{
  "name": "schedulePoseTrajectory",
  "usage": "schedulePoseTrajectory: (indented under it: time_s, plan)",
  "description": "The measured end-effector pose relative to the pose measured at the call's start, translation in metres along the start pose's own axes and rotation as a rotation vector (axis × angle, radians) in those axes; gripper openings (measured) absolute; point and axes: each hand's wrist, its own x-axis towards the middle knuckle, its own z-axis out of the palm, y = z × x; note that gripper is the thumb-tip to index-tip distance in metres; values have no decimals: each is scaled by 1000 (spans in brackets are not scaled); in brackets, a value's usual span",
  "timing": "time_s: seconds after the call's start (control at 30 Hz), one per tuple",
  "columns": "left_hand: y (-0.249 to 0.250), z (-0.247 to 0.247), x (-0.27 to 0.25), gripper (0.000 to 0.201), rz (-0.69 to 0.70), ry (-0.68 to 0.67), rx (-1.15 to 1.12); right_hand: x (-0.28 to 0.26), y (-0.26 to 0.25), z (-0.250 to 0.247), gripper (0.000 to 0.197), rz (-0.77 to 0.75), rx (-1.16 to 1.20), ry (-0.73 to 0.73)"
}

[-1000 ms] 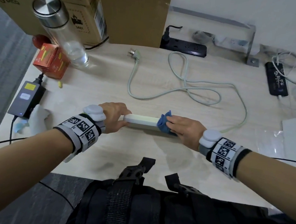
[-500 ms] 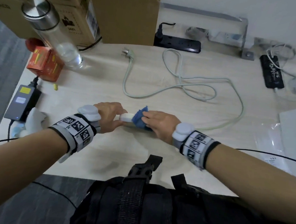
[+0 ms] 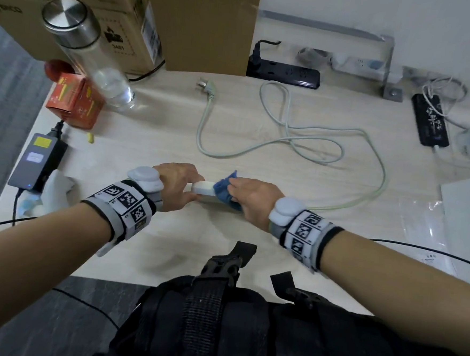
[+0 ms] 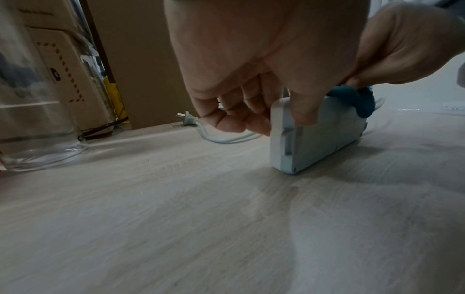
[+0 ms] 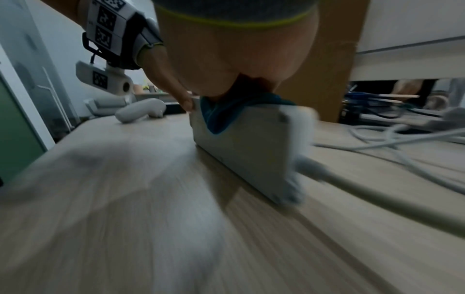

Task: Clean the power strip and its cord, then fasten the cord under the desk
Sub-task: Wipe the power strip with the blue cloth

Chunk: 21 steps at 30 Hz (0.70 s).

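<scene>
Both hands meet on the white power strip, which stands on its long edge on the pale wooden desk, near the front edge. Curled round its left end, the left hand grips the casing, thumb on the near face and fingers behind, as the left wrist view shows. Just to the right, the right hand pinches a blue cloth and presses it over the top edge of the power strip. From the strip's right end its pale cord runs off to the right and loops back across the desk behind the strip, ending in a plug far behind it. Behind and left of the power strip stand a clear bottle with a steel cap, a red carton and a black power adapter with a yellow label; crumpled white tissue lies just left of the left wrist. Cardboard boxes rise at the back, one printed with "3481". A black power strip with a plug in it lies behind, and another black strip with unreadable white writing sits far right. Nothing lies between the hands and the strip.
</scene>
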Motion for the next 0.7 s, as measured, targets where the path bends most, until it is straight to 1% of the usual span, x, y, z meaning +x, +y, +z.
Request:
schedulePoseTrajectory:
  time_s: [0.1,0.13,0.17,0.2,0.27,0.3,0.37,0.4,0.47,0.53,0.6,0.7]
  plan:
    - [-1,1,1,35,2,5,34,33,-20,12,29,59,56,-238]
    - [-2,2,1,38,2,9,48,38,-21,14,29,67,37,-291]
    - [-4,4,2,39,0,12,55,39,-21,13,28,51,29,-305]
    - [-5,5,2,38,-1,12,53,35,-20,10,26,20,41,-265]
    - [-8,8,2,31,-7,9,26,18,-10,5,32,-58,76,-104]
    - [-8,8,1,28,-10,5,14,5,-1,3,37,-64,71,-43]
    - [-8,8,1,24,-10,-7,10,-21,19,-7,44,-18,66,22]
    - [-7,7,1,22,-11,-9,8,-32,28,-15,44,5,73,35]
    - [-6,6,0,22,-14,-11,8,-45,35,-25,34,48,61,34]
    - [-3,4,-1,24,-17,-11,22,-46,35,-29,30,96,45,16]
    - [-2,2,-2,24,-8,-7,50,-45,36,-26,27,180,108,20]
    - [2,-1,-4,19,42,75,50,-46,35,-25,22,298,164,75]
